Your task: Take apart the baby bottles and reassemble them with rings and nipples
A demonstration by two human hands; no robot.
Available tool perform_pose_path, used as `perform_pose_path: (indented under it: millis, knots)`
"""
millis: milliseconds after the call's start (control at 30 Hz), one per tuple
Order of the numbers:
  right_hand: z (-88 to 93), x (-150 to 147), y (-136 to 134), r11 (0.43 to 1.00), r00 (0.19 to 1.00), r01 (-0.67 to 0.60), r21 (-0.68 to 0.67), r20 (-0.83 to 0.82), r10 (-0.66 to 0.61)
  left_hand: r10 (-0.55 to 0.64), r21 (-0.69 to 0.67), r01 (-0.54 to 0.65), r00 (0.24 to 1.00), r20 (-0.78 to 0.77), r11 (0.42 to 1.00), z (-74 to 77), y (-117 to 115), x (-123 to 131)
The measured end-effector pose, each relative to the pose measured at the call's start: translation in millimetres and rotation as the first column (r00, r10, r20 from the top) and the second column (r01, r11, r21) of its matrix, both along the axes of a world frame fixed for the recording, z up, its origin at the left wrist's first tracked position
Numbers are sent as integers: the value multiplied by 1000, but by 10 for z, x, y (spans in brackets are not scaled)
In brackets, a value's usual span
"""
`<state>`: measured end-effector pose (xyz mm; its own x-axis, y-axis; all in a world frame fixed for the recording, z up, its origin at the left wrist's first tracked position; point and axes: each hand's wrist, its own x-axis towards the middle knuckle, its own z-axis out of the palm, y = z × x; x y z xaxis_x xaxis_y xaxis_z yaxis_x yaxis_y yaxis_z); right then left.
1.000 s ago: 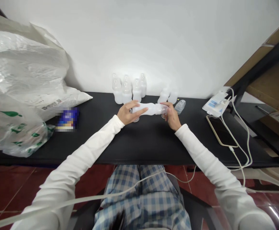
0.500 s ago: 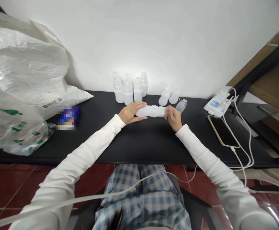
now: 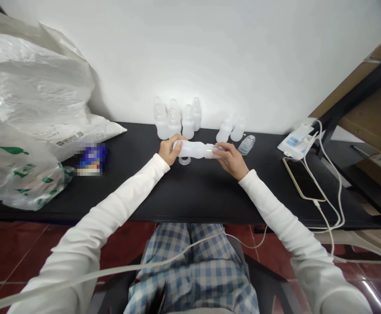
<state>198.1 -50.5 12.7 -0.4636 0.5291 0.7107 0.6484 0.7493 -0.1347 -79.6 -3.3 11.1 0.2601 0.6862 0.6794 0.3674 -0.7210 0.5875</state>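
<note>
One baby bottle (image 3: 195,149) level betw. L hand (image 3: 168,150) & R hand (image 3: 231,161); both gripping

Room to pass runs along the front of the tabletop (image 3: 190,205). Toward the back, upright bottles (image 3: 173,120) stand in the way to the wall (image 3: 242,65); a plastic bag (image 3: 29,100) blocks the left, a phone (image 3: 303,179) and cables (image 3: 340,183) the right.

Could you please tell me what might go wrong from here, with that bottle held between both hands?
The left hand and right hand hold a translucent plastic bottle sideways, close to the upright bottles, which could get knocked over. The loose ring just below it might be nudged away.
</note>
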Motion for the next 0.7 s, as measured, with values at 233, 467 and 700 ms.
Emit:
perform_pose_path:
  millis: [233,467,700]
  knots:
    - [-61,21,25,984,993,92,-150,90,-79,1,-153,33,977,214,988,-38,22,131]
    - [-48,16,2,990,964,15,-138,266,23,2,-257,98,932,362,961,-77,30,177]
    - [-132,23,110,988,987,-44,149,162,19,17,-211,50,952,306,976,-85,-7,137]
